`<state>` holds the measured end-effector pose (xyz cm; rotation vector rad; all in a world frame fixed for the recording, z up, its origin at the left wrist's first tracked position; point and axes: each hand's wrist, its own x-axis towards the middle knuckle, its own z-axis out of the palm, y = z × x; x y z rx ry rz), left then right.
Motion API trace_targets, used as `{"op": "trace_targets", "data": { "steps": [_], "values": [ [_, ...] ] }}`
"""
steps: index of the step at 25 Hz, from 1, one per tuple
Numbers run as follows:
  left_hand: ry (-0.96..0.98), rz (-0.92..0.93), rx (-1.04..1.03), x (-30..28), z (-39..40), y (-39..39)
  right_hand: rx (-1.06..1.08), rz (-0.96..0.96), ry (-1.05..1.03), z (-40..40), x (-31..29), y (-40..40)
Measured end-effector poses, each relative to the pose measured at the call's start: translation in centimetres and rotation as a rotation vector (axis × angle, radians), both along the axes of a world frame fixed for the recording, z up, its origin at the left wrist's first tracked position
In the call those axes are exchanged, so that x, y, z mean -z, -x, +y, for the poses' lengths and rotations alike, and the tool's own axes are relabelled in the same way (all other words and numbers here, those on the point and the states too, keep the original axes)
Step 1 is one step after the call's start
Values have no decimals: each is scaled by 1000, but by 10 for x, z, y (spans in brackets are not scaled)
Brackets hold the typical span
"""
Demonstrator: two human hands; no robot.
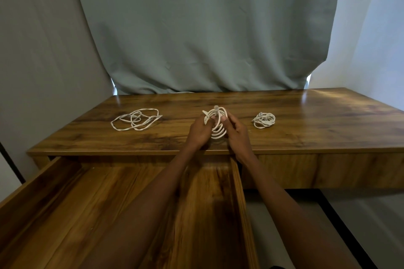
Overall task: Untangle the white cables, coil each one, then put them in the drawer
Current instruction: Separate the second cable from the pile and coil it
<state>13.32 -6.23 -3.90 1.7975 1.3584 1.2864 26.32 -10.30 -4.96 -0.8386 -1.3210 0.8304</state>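
The half-wound white cable stood upright as a stack of loops near the front middle of the wooden desk, held between both hands just above the surface. A connector end poked up from the top of the loops and a second end stuck out to the upper left. The left hand was curled narrowly around the left side of the coil, its thumb pressed against the loops. The right hand pinched the right side, fingers bent close together with the fingertips on the upper turns.

To the right of the hands, well apart, a finished coil lay flat on the desk as a tight bundle. To the left, a loose cable lay spread in wide, overlapping loops, not yet wound.

Below the desk's front edge the drawer stood pulled out beneath the forearms, no cable in it. A grey-green curtain hung behind the desk.
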Motion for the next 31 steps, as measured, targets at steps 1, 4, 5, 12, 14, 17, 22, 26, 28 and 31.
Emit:
{"op": "trace_targets", "data": {
  "steps": [1, 4, 5, 12, 14, 17, 22, 26, 28, 31],
  "values": [
    [48, -16, 48, 0, 0, 1, 25, 19, -7, 0, -1, -1],
    [109, -11, 92, 1, -7, 2, 107, -22, -34, 0, -3, -1],
    [78, 17, 73, 3, -6, 2, 125, -44, -43, 1, -4, -1],
    [-127, 228, -5, 0, -7, 11, 365, -472, -128, 14, -7, -16],
    [-133, 225, 11, -2, -11, 9, 400, -605, -203, 15, -11, -19],
    [-152, 268, 53, -1, -14, 6, 338, -760, -252, 16, -15, -21],
    [-167, 246, 59, -3, -12, 10, 141, -613, -124, 18, -21, -24],
    [-154, 242, -13, -7, -10, 15, -23, -119, 105, 5, -20, -21],
    [-135, 245, -39, -4, -8, 14, 0, -249, 76, 3, -16, -15],
    [-152, 234, -6, -4, -10, 11, 80, -364, -13, 6, -10, -9]
  ]
}}
